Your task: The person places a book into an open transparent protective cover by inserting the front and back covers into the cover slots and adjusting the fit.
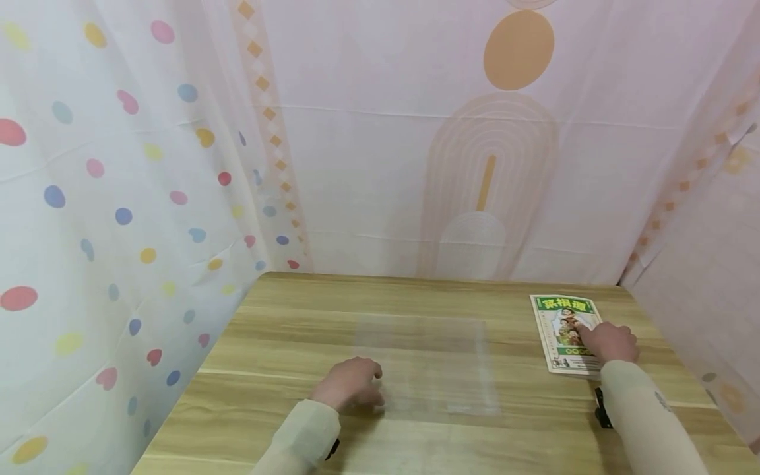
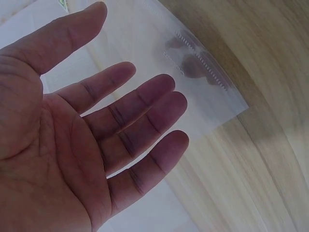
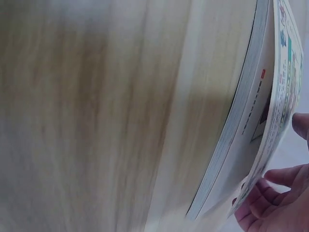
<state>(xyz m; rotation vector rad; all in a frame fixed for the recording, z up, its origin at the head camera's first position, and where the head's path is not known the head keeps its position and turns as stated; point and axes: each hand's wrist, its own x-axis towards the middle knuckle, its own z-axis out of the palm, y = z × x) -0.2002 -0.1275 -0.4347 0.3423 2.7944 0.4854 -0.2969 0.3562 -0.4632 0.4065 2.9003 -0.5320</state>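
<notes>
A book (image 1: 564,330) with a green and white illustrated front lies at the right of the table. My right hand (image 1: 610,342) is at its right edge, thumb over the front. In the right wrist view, the fingers (image 3: 256,203) curl round the edge of the printed front cover (image 3: 280,96), which bows up from the page block (image 3: 231,121). A clear plastic sleeve (image 1: 433,363) lies flat near the table's middle. My left hand (image 1: 350,384) is at the sleeve's left side, palm visible in the left wrist view, fingers spread and holding nothing.
The wood-grain table (image 1: 285,316) carries both things. Behind it hangs a pale patterned curtain (image 1: 368,165), with a dotted curtain (image 1: 148,277) on the left and another pale one (image 1: 706,297) on the right.
</notes>
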